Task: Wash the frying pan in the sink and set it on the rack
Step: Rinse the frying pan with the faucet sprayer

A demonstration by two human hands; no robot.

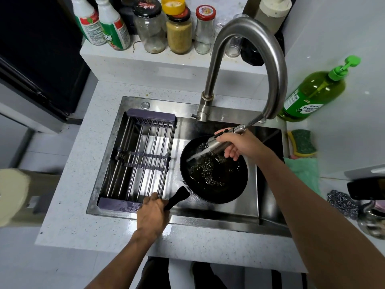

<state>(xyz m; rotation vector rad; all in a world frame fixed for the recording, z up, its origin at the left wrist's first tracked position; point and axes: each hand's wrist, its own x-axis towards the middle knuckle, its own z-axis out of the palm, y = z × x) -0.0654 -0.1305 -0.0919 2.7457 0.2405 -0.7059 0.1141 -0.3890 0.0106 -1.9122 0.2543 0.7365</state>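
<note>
A black frying pan (pixel 216 184) sits in the steel sink (pixel 245 207), with water and bubbles in its bowl. My left hand (pixel 152 213) grips the end of its black handle at the sink's front edge. My right hand (pixel 235 143) holds the pulled-out steel spray head (pixel 216 143) of the tap over the pan's far rim, and a stream of water runs from it into the pan. The rack (pixel 137 161), with steel bars and purple ends, spans the left half of the sink and holds nothing.
The tall curved tap (pixel 248 65) arches over the sink. A green soap pump bottle (pixel 312 94), a green-yellow sponge (pixel 302 142), a green cloth (pixel 304 172) and a steel scourer (pixel 341 203) lie on the right counter. Jars and bottles (pixel 150 28) line the back ledge.
</note>
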